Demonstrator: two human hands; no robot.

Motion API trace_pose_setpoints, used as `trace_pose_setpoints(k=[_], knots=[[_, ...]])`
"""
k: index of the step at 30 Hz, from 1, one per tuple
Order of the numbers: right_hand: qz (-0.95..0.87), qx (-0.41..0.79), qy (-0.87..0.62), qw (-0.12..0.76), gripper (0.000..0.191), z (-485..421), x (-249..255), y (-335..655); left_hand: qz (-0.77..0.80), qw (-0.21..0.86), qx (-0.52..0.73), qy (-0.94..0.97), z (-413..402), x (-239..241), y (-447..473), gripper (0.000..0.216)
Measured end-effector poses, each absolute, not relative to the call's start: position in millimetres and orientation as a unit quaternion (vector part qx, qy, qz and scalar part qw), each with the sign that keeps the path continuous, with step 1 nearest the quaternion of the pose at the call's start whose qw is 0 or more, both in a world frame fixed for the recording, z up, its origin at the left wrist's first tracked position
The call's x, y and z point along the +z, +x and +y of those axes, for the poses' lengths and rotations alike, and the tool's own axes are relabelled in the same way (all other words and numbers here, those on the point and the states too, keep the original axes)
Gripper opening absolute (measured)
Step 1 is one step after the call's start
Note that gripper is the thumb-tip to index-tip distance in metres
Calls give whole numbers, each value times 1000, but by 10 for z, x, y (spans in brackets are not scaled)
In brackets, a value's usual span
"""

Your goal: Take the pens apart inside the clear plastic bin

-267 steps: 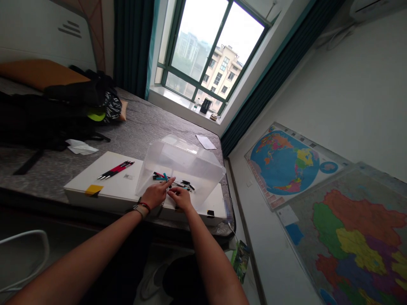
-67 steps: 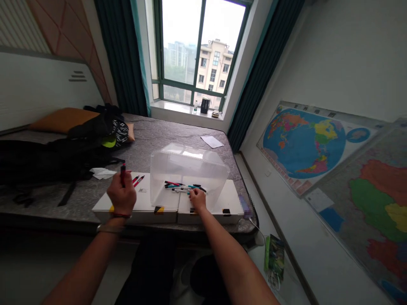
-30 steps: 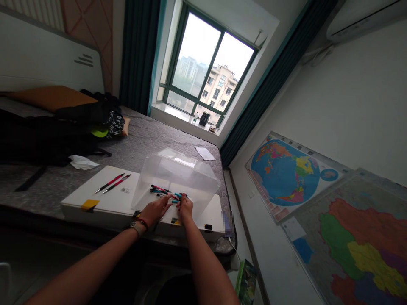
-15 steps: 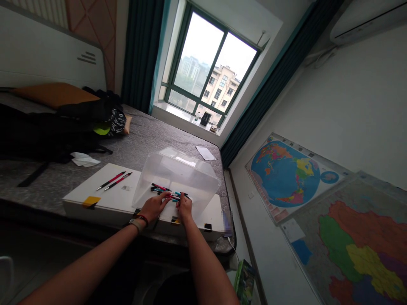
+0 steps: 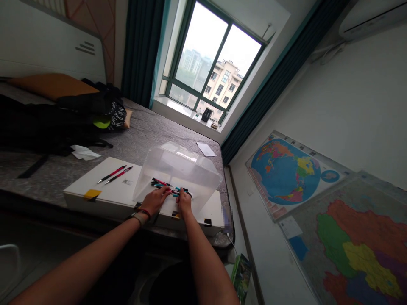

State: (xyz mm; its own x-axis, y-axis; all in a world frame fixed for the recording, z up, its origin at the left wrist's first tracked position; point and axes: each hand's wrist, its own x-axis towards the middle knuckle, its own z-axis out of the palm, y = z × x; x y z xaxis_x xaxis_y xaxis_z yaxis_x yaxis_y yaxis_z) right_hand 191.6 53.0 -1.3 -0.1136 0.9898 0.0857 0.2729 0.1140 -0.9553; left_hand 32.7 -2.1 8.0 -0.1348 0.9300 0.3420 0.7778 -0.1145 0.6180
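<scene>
A translucent plastic bin (image 5: 203, 173) lies on its side, its opening towards me, on a long white box (image 5: 85, 178). Inside its mouth is a loose bunch of red, blue and black pens (image 5: 158, 183). My left hand (image 5: 154, 201) is closed, thumb and finger pinching a red pen (image 5: 172, 192) at the front of the bunch. Close beside it, my right hand (image 5: 184, 202) has its fingers curled round the other end of what looks like the same pen, near some blue ones. Two red-and-black pens (image 5: 118, 175) lie side by side on the box's left part.
The box rests on a grey mattress (image 5: 152, 123). A crumpled tissue (image 5: 85, 152), a black bag (image 5: 47, 127) and an orange cushion (image 5: 54, 89) are to the left. A white paper (image 5: 206, 149) lies behind the bin. Maps (image 5: 286, 173) hang on the right wall.
The view has shifted slightly. Both hands stay at the bunch of pens with nearly the same grip; the two pens on the left have not moved.
</scene>
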Motion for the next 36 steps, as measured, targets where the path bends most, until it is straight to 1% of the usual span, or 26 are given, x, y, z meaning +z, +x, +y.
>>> trace_pose_setpoints(k=[6,12,17,26,32,36], knots=[[-603,432,-513,433,61,531,-15,1908,666,125,330,657,-63,151,343,44],[-594,451,-505,435,59,524,-21,1907,684,83,281,668,-72,167,355,52],[-596,454,-502,433,56,530,-32,1905,689,81,275,666,-69,169,356,53],[-573,493,-494,430,42,509,0,1887,702,86,270,653,-39,141,349,51],[-587,487,-484,429,40,520,-21,1908,707,84,264,650,-31,129,345,53],[-563,514,-466,450,27,507,-5,1906,705,82,263,654,-36,130,349,54]])
